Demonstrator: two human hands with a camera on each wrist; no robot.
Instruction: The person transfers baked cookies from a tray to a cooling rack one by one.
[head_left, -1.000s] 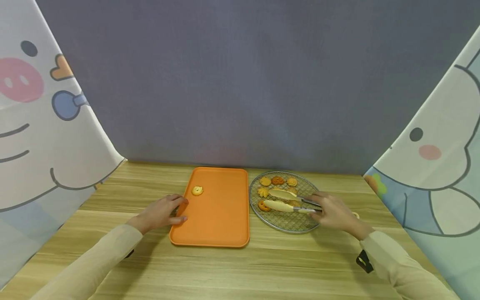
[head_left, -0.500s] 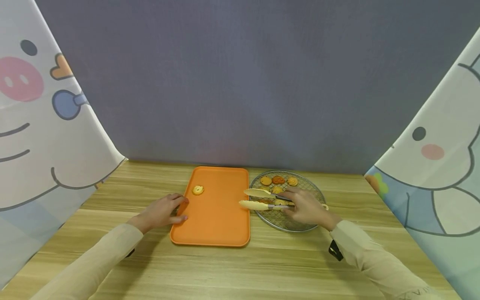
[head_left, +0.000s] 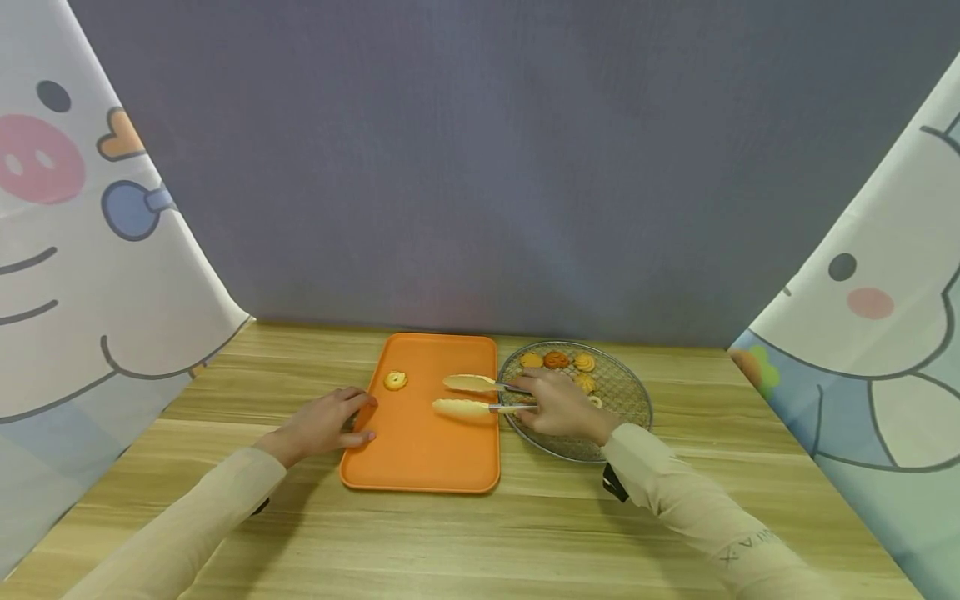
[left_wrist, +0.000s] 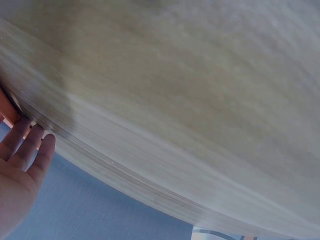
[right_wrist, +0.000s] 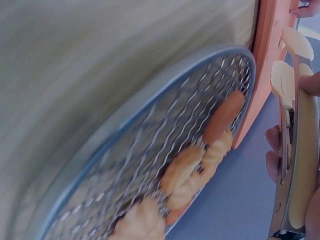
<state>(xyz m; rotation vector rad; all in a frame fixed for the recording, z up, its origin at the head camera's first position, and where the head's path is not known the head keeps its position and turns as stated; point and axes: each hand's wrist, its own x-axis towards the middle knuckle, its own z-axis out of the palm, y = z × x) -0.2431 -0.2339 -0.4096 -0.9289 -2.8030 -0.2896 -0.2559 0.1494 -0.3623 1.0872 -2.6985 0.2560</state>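
Observation:
My right hand (head_left: 558,404) grips a pair of tongs (head_left: 465,407) with cream tips and metal arms. The two tips are apart, over the right half of the orange tray (head_left: 427,454); no cookie shows between them in the head view. One pale round cookie (head_left: 395,380) lies in the tray's upper left. My left hand (head_left: 322,425) rests at the tray's left edge, fingers relaxed and fingertips at the rim. A round wire rack (head_left: 626,417) right of the tray bears several cookies (right_wrist: 182,167); my right hand hides part of them.
The wooden table (head_left: 465,542) runs back to a grey fabric wall (head_left: 480,167). Printed cartoon panels (head_left: 112,275) stand on both sides. Tray and rack sit close side by side, their rims nearly meeting.
My right hand has carried the tongs leftward from above the rack to above the tray, tips still apart. The left hand and the tray stay where they were.

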